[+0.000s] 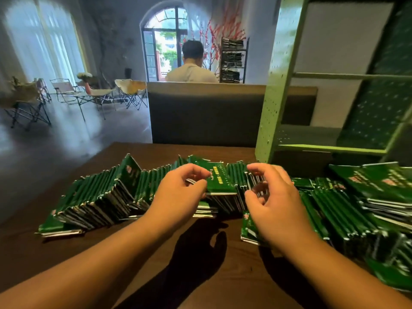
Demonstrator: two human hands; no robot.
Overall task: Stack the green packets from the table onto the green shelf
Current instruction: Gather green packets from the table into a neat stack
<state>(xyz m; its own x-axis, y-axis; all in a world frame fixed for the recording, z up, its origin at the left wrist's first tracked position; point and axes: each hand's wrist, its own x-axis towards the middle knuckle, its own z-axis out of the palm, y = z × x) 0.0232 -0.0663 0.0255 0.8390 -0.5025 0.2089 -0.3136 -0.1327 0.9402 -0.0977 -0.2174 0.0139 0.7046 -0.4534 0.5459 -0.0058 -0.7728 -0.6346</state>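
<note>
Green packets [124, 192] lie in a long leaning row across the middle of the frame, on the brown table [200, 275]. More of them are piled at the right edge. The left hand [178, 195] is in the middle of the frame. Its thumb and fingers pinch one small bunch of packets [219, 181] that sticks up above the row. The right hand [274, 204] is just beside that bunch. Its fingers are curled over the tops of the next packets, but it is blurry and I cannot tell if it holds any. The green shelf [274, 97] stands at the upper right, at the back of the table. A person in a white shirt [191, 72] sits far back at the top middle, facing away.
</note>
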